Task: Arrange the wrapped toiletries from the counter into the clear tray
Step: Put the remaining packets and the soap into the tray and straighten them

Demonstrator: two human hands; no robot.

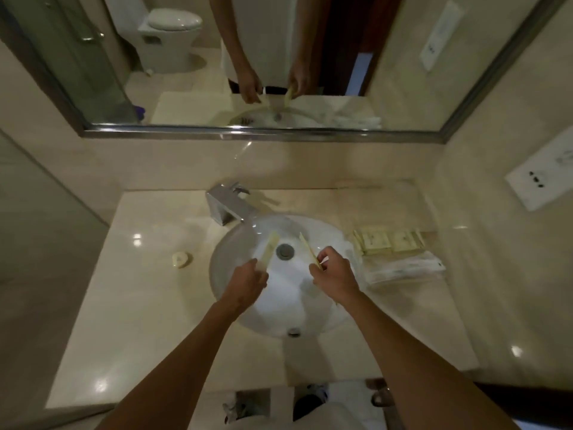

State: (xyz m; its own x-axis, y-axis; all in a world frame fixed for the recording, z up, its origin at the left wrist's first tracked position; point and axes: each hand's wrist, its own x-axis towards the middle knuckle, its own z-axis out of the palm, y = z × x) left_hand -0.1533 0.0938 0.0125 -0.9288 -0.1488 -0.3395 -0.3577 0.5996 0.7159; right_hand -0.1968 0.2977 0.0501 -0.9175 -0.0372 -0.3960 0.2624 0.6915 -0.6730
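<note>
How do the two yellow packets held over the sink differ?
The left packet, in the left hand, shows its broad flat face; the right packet, in the right hand, is turned edge-on and looks like a thin strip. They lean opposite ways, tops towards each other. Both are pale yellow and pinched at the lower end.

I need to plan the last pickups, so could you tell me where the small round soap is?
In the head view, the round soap lies alone on the counter left of the sink basin, well apart from the left hand.

Camera: a single head-worn wide-angle view.
Facing: forward and steeply down onto the surface and sink.
Nearness: close, forearms entering from the near edge.
Far: mirror and wall.
Shared: no second view.
</note>
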